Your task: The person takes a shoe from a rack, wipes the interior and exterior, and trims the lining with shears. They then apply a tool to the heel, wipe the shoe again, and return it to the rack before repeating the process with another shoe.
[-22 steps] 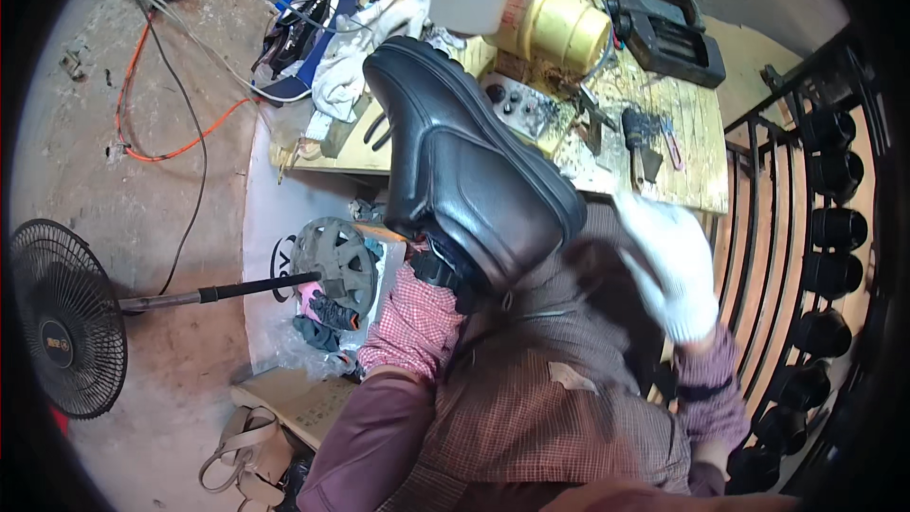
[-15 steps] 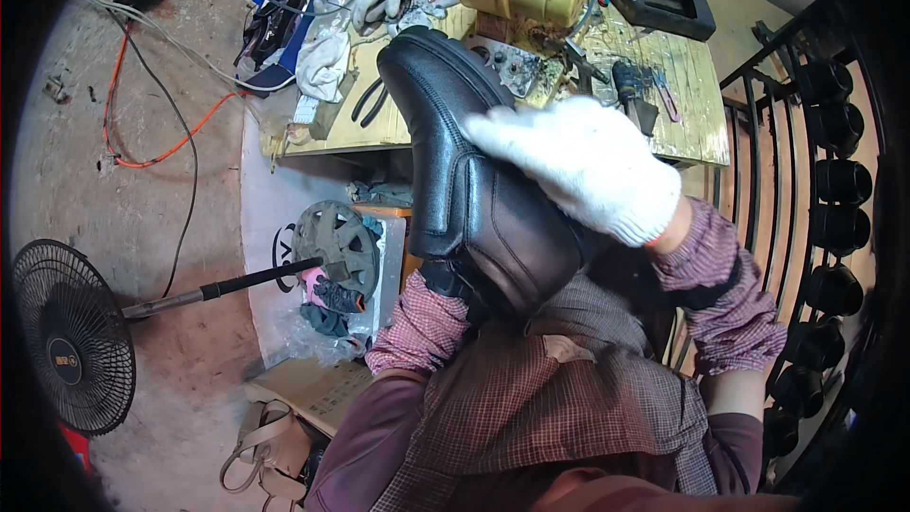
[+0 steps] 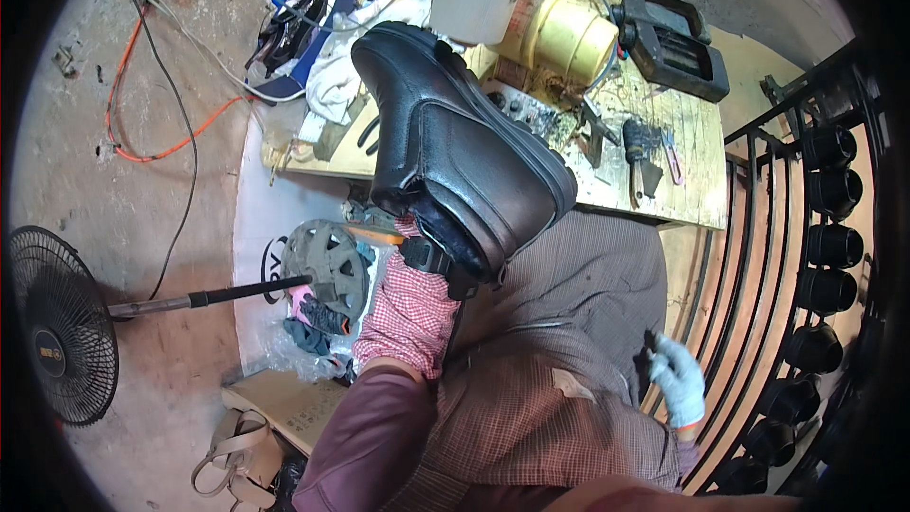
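A black leather shoe is held up in front of me, toe to the upper left, its thick ridged sole facing right. My left hand is up inside the shoe's opening and carries it from within; the fingers are hidden. The checked sleeve cover and a black band at the wrist show below the opening. Down at the right, beside my lap, my right hand wears a white knit glove. Its fingers are bent together, with something small and dark at the tips that I cannot make out.
The wooden workbench ahead holds a yellow container, black pedal-like part, screwdriver-like tool and white cloths. A black rack with dark round-ended pieces stands at right. A fan stands left, near cables.
My right hand has left the shoe's side and dropped to the lower right beside my lap. The shoe has turned on my left hand, showing more of its sole edge and opening.
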### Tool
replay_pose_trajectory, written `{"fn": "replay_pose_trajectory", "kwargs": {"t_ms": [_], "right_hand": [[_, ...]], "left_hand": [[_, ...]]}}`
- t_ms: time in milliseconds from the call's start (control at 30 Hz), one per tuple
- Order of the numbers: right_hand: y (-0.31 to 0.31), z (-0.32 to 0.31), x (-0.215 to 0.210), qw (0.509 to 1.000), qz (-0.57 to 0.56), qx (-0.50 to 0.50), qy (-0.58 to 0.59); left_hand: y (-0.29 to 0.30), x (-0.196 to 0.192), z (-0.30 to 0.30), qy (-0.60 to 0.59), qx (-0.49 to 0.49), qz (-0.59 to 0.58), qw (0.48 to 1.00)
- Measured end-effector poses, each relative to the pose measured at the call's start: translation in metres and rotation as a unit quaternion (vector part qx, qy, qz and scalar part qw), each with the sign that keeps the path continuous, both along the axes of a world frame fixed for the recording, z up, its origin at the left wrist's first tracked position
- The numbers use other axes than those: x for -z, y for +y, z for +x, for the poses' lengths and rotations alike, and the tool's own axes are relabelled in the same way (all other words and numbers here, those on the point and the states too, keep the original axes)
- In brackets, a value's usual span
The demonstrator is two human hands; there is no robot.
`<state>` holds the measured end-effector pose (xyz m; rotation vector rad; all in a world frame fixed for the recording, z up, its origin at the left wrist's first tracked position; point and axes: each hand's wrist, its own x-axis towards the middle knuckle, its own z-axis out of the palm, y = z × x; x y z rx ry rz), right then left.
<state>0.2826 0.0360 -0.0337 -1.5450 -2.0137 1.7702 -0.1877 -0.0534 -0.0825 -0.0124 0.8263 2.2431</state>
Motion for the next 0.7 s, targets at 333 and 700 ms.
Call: {"fn": "replay_pose_trajectory", "kwargs": {"t_ms": [333,700], "right_hand": [[0.030,-0.043,-0.015,0.997,0.062,0.003,0.047],[0.020,-0.140,-0.044,0.870,0.334,-0.310,0.189]], "left_hand": [[0.009,-0.013,-0.022,0.023,-0.015,0.002,1.000],[-0.052,-0.023,0.009,0.021,-0.027,0.008,0.999]]}}
